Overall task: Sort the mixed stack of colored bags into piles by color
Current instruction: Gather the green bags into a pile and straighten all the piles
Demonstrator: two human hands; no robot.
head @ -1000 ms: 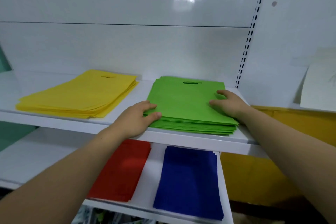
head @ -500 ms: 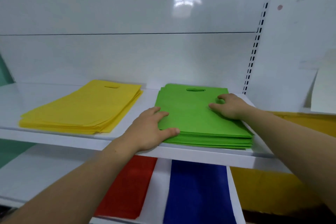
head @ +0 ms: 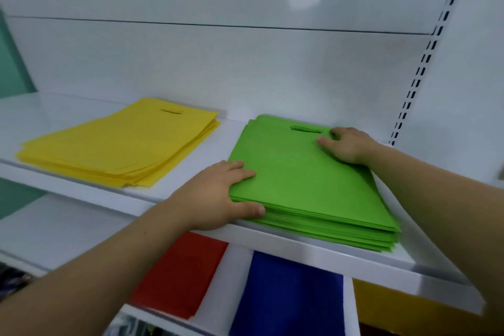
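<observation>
A pile of green bags (head: pixel 300 180) lies on the right part of the upper white shelf (head: pixel 313 247). My left hand (head: pixel 218 194) rests against the pile's near left corner, fingers on top and thumb along the front edge. My right hand (head: pixel 346 144) lies flat on the top bag near its cut-out handle. A pile of yellow bags (head: pixel 120 144) sits to the left on the same shelf. On the lower shelf lie a red pile (head: pixel 180 273) and a blue pile (head: pixel 289 297).
The white back panel (head: pixel 218 63) rises behind the shelf. A slotted upright (head: pixel 420 68) stands at the right. A yellow surface (head: pixel 381 305) shows low at the right, beyond the shelves.
My left hand slid to the pile's near left corner, the thumb now along the front edge. My right hand moved back toward the handle cut-out. The view shifted down.
</observation>
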